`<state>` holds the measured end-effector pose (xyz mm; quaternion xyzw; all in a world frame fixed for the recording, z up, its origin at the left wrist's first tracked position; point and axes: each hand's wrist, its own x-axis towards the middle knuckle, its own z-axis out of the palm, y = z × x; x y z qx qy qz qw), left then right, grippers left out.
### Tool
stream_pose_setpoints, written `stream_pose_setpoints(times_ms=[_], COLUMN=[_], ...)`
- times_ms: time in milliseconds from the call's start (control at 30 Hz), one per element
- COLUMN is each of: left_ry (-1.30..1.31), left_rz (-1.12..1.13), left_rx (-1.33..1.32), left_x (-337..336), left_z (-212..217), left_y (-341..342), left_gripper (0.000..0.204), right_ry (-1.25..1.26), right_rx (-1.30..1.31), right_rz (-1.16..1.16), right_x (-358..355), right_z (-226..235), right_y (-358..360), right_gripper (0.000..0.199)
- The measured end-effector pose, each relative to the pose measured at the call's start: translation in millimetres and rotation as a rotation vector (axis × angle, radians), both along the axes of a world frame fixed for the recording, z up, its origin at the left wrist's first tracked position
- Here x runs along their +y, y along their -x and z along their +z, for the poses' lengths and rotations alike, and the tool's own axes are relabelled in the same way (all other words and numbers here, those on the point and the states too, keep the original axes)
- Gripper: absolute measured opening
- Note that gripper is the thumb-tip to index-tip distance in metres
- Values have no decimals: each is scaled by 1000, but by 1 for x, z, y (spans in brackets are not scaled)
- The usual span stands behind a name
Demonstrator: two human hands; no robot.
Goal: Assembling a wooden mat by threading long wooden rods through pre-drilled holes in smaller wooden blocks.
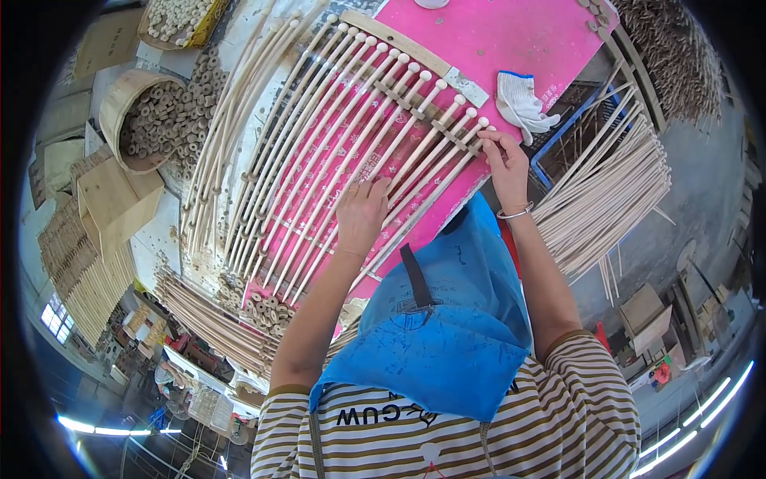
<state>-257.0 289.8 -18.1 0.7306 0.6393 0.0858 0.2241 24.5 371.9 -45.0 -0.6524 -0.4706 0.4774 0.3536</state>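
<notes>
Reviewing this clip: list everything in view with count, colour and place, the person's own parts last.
wooden rods: many, pale, fanned in a row on the pink surface, round knobs at the far ends
pink table surface: one, under the rods
wooden strip: one, pale, across the rod tips
work glove: one, white with a blue cuff, right edge of the pink surface
loose sticks: a large bundle, pale, right of the table
wooden rings: many, pale, in a round tub at left
blue apron: one, on the person's chest
left hand: flat on the rods
right hand: fingertips at the rightmost rod tips, bangle on the wrist
</notes>
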Motion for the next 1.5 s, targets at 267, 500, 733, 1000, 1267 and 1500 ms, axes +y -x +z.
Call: stream_pose_setpoints(times_ms=[267, 500, 733, 1000, 1267, 1500], left_ry=[-13, 30, -12, -2, -14, 18], left_rz=[43, -44, -86, -32, -35, 6], left_rx=[56, 73, 123, 121, 155, 139], left_x=[-2, -11, -17, -14, -8, -7], left_z=[1, 14, -1, 0, 4, 0], left_y=[5, -12, -13, -10, -15, -15], left_gripper=[35, 36, 35, 37, 32, 37], right_ry=[-21, 7, 16, 49, 50, 60], right_rx=[-9, -19, 14, 14, 22, 52], right_rz=[8, -42, -59, -62, -61, -67], right_x=[-4, -13, -13, -16, -15, -14], right_z=[-7, -9, -6, -10, -12, -12], right_y=[-3, -9, -10, -10, -10, -9], right_gripper=[20, 16, 16, 16, 15, 14])
